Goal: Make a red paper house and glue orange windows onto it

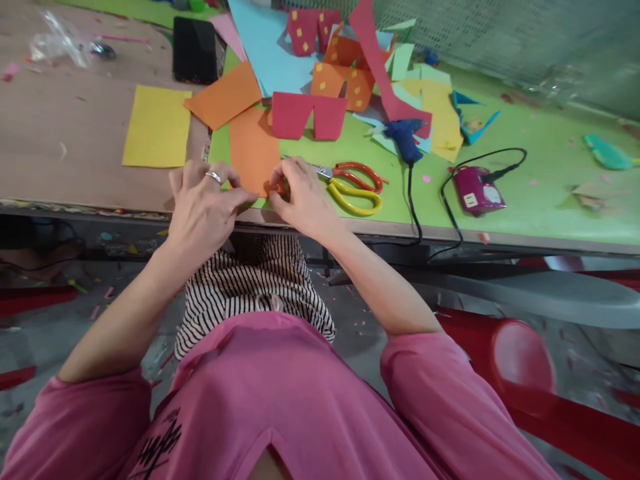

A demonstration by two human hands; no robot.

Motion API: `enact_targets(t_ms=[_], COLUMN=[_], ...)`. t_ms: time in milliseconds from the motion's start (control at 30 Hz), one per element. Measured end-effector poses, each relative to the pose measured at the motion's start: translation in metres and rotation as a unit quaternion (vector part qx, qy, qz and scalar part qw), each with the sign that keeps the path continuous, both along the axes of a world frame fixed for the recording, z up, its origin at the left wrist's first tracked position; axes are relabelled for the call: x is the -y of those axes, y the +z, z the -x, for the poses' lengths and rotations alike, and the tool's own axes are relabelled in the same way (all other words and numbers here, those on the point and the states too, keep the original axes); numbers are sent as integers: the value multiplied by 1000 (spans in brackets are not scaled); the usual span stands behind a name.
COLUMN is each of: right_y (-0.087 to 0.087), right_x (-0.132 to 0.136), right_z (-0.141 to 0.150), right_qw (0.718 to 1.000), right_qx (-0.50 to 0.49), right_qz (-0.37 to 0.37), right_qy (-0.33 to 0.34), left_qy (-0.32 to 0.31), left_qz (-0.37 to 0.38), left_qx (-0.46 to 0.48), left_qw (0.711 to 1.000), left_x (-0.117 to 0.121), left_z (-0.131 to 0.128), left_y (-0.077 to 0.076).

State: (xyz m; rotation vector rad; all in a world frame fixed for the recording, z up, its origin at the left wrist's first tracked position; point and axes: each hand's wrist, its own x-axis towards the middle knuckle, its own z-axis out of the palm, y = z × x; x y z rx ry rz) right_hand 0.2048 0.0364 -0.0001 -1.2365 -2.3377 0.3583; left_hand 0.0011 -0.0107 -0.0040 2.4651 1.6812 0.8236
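Observation:
An orange craft sheet (254, 143) lies at the table's front edge between my hands. My left hand (200, 203), with a ring on one finger, has thumb and forefinger closed at the sheet's near left corner. My right hand (307, 203) is curled at the near right corner, pinching a small orange piece (273, 189) that the fingers partly hide. Just right of this hand lie scissors (356, 188) with red and yellow handles, blades partly behind the fingers. Beyond the sheet stands a folded red cut-out (309, 117).
A blue glue gun (406, 139) trails its cord over the front edge beside a purple power box (479, 190). A yellow sheet (157, 127), another orange sheet (225, 95) and a black phone-like slab (195, 50) lie left. Dotted orange cut-outs (357, 87) and scraps fill the back.

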Motion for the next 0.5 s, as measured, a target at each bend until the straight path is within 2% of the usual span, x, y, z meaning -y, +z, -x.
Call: enact_targets(t_ms=[167,300,500], right_y=[1,2,3], right_x=[12,28,44], right_z=[1,0,-8], right_qw=[997,989,981], right_qx=[38,102,146], right_qz=[-65,-108,-116], right_qy=[14,2,-46], left_qy=[8,19,55], left_qz=[7,47,61], left_qx=[-91,-66,-74], left_qw=[996,997,994], left_x=[20,27,30], left_z=[-12,-18,-6], left_y=[15,24,18])
